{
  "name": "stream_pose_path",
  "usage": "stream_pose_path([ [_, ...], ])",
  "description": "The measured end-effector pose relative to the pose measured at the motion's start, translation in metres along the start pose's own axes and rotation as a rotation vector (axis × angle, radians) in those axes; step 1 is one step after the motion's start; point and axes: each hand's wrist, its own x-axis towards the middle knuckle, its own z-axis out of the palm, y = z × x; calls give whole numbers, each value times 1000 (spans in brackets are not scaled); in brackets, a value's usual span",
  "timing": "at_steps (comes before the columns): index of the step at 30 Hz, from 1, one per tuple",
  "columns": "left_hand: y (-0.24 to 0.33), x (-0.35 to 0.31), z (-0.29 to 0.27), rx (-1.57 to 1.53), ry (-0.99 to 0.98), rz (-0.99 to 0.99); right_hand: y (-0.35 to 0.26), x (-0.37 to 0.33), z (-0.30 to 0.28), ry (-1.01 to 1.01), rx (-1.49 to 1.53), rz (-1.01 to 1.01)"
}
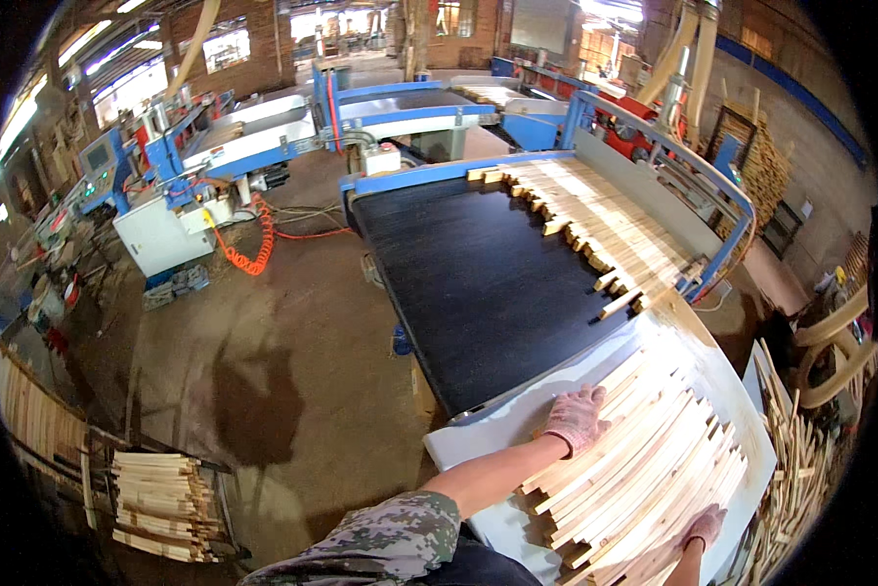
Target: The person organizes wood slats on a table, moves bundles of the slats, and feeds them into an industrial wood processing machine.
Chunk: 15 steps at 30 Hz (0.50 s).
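Note:
A row of pale wooden strips (644,449) lies side by side on the light grey table in front of me. My left hand (578,418), in a pinkish work glove, rests on the strips near their far left side with its fingers stretched out. At the near right my right hand (705,527), gloved the same way, lies against the strips by their right ends. Its fingers look laid out over the wood, partly hard to make out. Beyond the table, more wooden strips (595,210) lie in a row on the right side of a black conveyor belt (458,273).
Blue frame rails (722,195) edge the conveyor. A stack of strips (165,503) stands at the lower left, and loose thin sticks (795,469) pile up right of the table (751,488). Farther left, a machine with a white cabinet (162,237) has an orange coiled hose (253,256).

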Motion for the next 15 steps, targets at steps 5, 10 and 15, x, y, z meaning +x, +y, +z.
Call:
stream_pose_path([
  [5,6,1,1,15,-23,17,-28,-47,-23,53,-71,23],
  [10,-5,-2,0,48,-15,-28,-21,-39,14,42,-173,-14],
  [15,18,4,1,-23,-17,61,84,64,-29,118,-610,-269],
])
